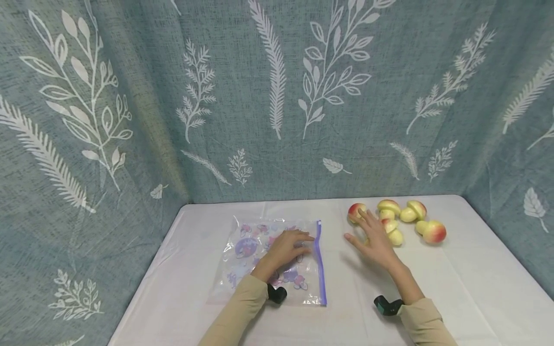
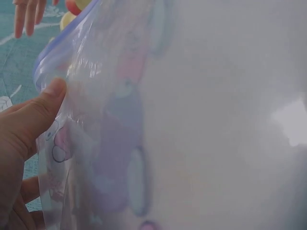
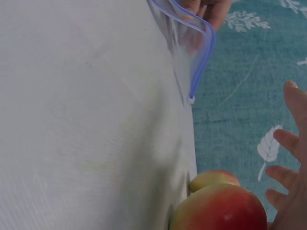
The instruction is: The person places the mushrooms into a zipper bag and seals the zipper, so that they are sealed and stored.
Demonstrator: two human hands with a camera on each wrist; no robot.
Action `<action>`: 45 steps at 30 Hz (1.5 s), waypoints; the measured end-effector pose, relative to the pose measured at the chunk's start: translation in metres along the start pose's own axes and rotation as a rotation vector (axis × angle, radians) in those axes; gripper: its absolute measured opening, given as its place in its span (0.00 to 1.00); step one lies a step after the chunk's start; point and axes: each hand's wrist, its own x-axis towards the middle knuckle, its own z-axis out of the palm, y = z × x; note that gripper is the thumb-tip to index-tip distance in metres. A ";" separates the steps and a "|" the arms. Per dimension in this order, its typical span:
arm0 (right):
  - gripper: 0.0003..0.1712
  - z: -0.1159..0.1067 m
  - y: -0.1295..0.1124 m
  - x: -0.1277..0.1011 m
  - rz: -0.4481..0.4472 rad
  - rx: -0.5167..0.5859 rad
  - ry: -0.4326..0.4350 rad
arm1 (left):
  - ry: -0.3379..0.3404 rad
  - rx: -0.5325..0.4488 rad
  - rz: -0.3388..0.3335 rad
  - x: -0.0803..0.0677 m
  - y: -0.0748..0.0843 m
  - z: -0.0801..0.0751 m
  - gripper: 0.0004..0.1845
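Observation:
A clear plastic zip bag (image 1: 242, 283) with pink and purple cartoon prints lies on the table, its purple zip edge (image 1: 321, 269) facing right. My left hand (image 1: 284, 247) holds the film near that edge; in the left wrist view the thumb (image 2: 50, 98) presses the outside. The bag's mouth (image 3: 204, 52) stands partly parted in the right wrist view. My right hand (image 1: 375, 242) hovers with spread fingers over several red-and-yellow mushroom-shaped pieces (image 1: 434, 232), holding none. One mushroom-shaped piece (image 3: 220, 211) shows close below that hand in the right wrist view.
A white cloth covers the table (image 1: 173, 288). Teal curtains (image 1: 259, 96) with white leaf prints rise behind it and at both sides. More mushroom-shaped pieces (image 1: 414, 211) lie at the back right, close to each other.

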 end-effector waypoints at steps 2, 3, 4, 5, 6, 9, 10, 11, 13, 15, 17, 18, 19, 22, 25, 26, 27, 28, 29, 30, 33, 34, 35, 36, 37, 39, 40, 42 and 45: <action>0.32 0.002 -0.001 0.000 -0.030 -0.007 0.008 | 0.005 -0.019 -0.008 0.000 0.000 -0.001 0.18; 0.32 0.003 -0.001 0.000 -0.050 -0.011 0.010 | 0.005 -0.026 -0.014 0.000 -0.001 -0.001 0.19; 0.32 0.005 -0.002 0.000 -0.071 -0.017 0.008 | 0.005 -0.025 -0.020 0.000 -0.001 -0.001 0.19; 0.31 0.005 -0.003 0.000 -0.092 -0.026 0.006 | 0.003 -0.029 -0.027 0.001 0.000 -0.002 0.19; 0.31 0.006 -0.003 0.000 -0.108 -0.035 -0.001 | 0.000 -0.033 -0.034 0.001 0.000 -0.003 0.19; 0.29 0.008 -0.007 -0.001 -0.133 -0.068 -0.026 | -0.007 -0.039 -0.052 0.001 0.001 -0.004 0.20; 0.29 0.008 -0.008 -0.001 -0.132 -0.077 -0.036 | -0.008 -0.036 -0.053 0.001 0.002 -0.005 0.20; 0.29 0.008 -0.009 -0.002 -0.132 -0.088 -0.043 | -0.008 -0.041 -0.056 0.001 0.002 -0.006 0.20; 0.29 0.009 -0.011 -0.002 -0.134 -0.111 -0.057 | -0.006 -0.039 -0.055 0.002 0.003 -0.007 0.20; 0.29 0.010 -0.013 -0.002 -0.141 -0.138 -0.069 | -0.004 -0.034 -0.053 0.002 0.004 -0.008 0.20; 0.29 0.012 -0.015 -0.002 -0.153 -0.160 -0.076 | -0.005 -0.028 -0.056 0.002 0.005 -0.009 0.20; 0.29 0.013 -0.015 -0.002 -0.160 -0.172 -0.080 | -0.008 -0.029 -0.061 0.002 0.006 -0.009 0.21; 0.29 0.014 -0.016 -0.002 -0.166 -0.174 -0.084 | -0.009 -0.027 -0.063 0.002 0.006 -0.010 0.21; 0.28 0.017 -0.019 -0.003 -0.184 -0.167 -0.099 | -0.010 -0.034 -0.071 0.002 0.007 -0.011 0.21; 0.27 0.020 -0.021 -0.004 -0.204 -0.159 -0.120 | -0.009 -0.046 -0.075 0.001 0.007 -0.011 0.21; 0.27 0.021 -0.022 -0.005 -0.211 -0.160 -0.128 | -0.010 -0.049 -0.080 0.001 0.007 -0.011 0.21; 0.28 0.022 -0.023 -0.005 -0.220 -0.164 -0.137 | -0.013 -0.051 -0.083 0.001 0.007 -0.011 0.21; 0.28 0.023 -0.023 -0.005 -0.233 -0.165 -0.143 | -0.013 -0.050 -0.085 0.001 0.007 -0.011 0.21; 0.28 0.024 -0.024 -0.005 -0.245 -0.166 -0.150 | -0.014 -0.050 -0.087 0.001 0.007 -0.011 0.21; 0.28 0.025 -0.024 -0.005 -0.258 -0.168 -0.155 | -0.015 -0.048 -0.089 0.001 0.007 -0.011 0.21; 0.28 0.027 -0.026 -0.005 -0.289 -0.170 -0.165 | -0.015 -0.053 -0.091 0.002 0.008 -0.012 0.20; 0.28 0.028 -0.027 -0.005 -0.292 -0.170 -0.168 | -0.014 -0.054 -0.090 0.002 0.008 -0.012 0.20; 0.28 0.029 -0.027 -0.005 -0.293 -0.166 -0.173 | -0.014 -0.056 -0.091 0.002 0.008 -0.013 0.20; 0.28 0.029 -0.028 -0.005 -0.291 -0.163 -0.178 | -0.014 -0.058 -0.091 0.002 0.008 -0.013 0.20; 0.29 0.030 -0.028 -0.005 -0.288 -0.158 -0.185 | -0.013 -0.060 -0.090 0.002 0.009 -0.013 0.20; 0.29 0.030 -0.030 -0.005 -0.275 -0.143 -0.206 | -0.011 -0.066 -0.088 0.002 0.009 -0.014 0.21; 0.29 0.031 -0.030 -0.006 -0.268 -0.138 -0.218 | -0.011 -0.071 -0.087 0.002 0.009 -0.014 0.21; 0.29 0.031 -0.031 -0.006 -0.257 -0.129 -0.237 | -0.011 -0.076 -0.088 0.002 0.009 -0.014 0.21; 0.29 0.031 -0.032 -0.007 -0.245 -0.129 -0.258 | -0.010 -0.089 -0.094 0.001 0.009 -0.015 0.21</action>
